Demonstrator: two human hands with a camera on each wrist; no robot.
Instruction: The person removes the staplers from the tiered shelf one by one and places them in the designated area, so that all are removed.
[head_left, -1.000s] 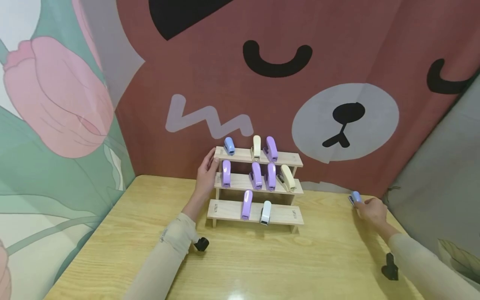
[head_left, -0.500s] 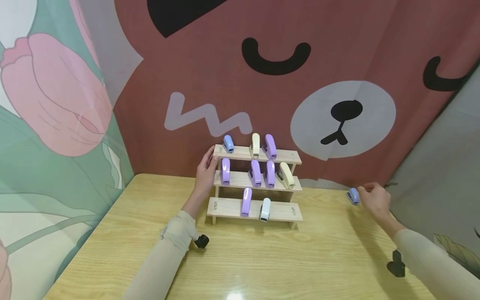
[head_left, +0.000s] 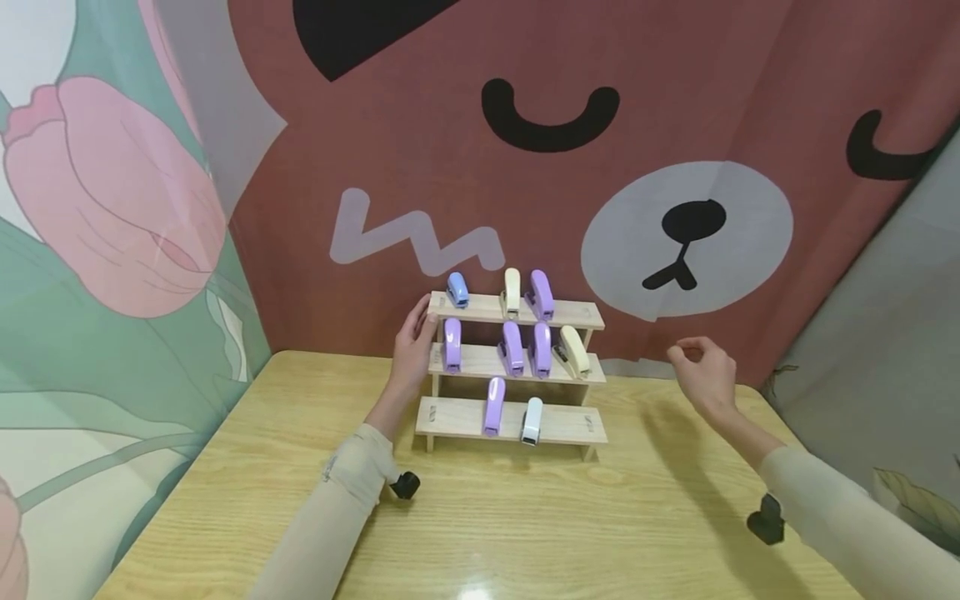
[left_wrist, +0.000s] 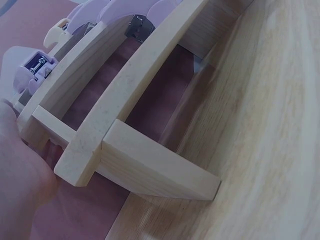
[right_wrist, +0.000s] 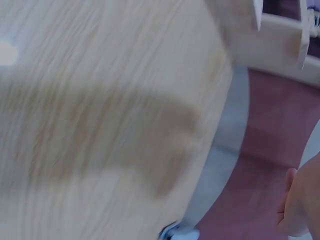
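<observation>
Behind everything, the bear-printed curtain (head_left: 397, 150) is hanging, and in front of it the wood-grain table (head_left: 525, 525) is carrying the three-tier wooden rack (head_left: 570, 423). The rack is standing in its place as before.

At the left end of the rack, the left hand (head_left: 411, 354) is keeping its grasp near the top tier, with the thumb toward the front; how strongly it is pressing, I cannot tell.

The change is happening to the right of the rack. One second ago the right hand (head_left: 705, 375) was pinching a blue mini stapler there; now it is hovering raised and nearer to the rack, its fingers loosely bent, released, with nothing visible between them. This blue mini stapler (right_wrist: 184, 233) is resting apart from the rack, on its right side, near the table's rear edge. The head view is not showing it, probably because the hand is covering it; the right wrist view is catching only a part.

On the rack itself, nine staplers are remaining: three on the top tier, including another blue one (head_left: 457, 289), four on the middle, two on the bottom. So, in my judgement, the placing of one stapler is being completed, and the right hand is becoming free.
</observation>
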